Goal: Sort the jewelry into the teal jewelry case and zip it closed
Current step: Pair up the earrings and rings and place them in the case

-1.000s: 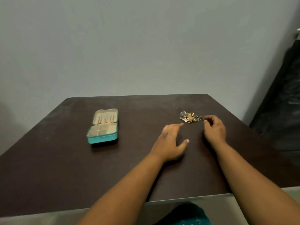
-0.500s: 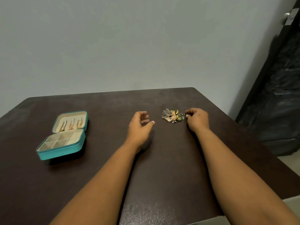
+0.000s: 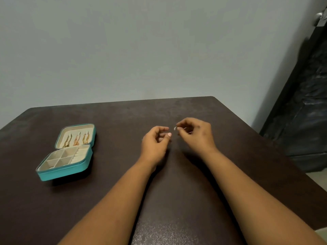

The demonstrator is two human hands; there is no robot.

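Right hand (image 3: 196, 134): raised at 1 o'clock; fingertips pinch a small jewelry piece (image 3: 175, 128)
Left hand (image 3: 155, 141): just beside it; fingers loosely curled, holding nothing
Teal jewelry case (image 3: 66, 171): 9 o'clock on the table (image 3: 177, 174); lid open, chains (image 3: 76, 140) inside

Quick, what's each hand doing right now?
Left hand: fingers loosely curled, holding nothing visible.
Right hand: pinching a small jewelry piece, too small to identify.
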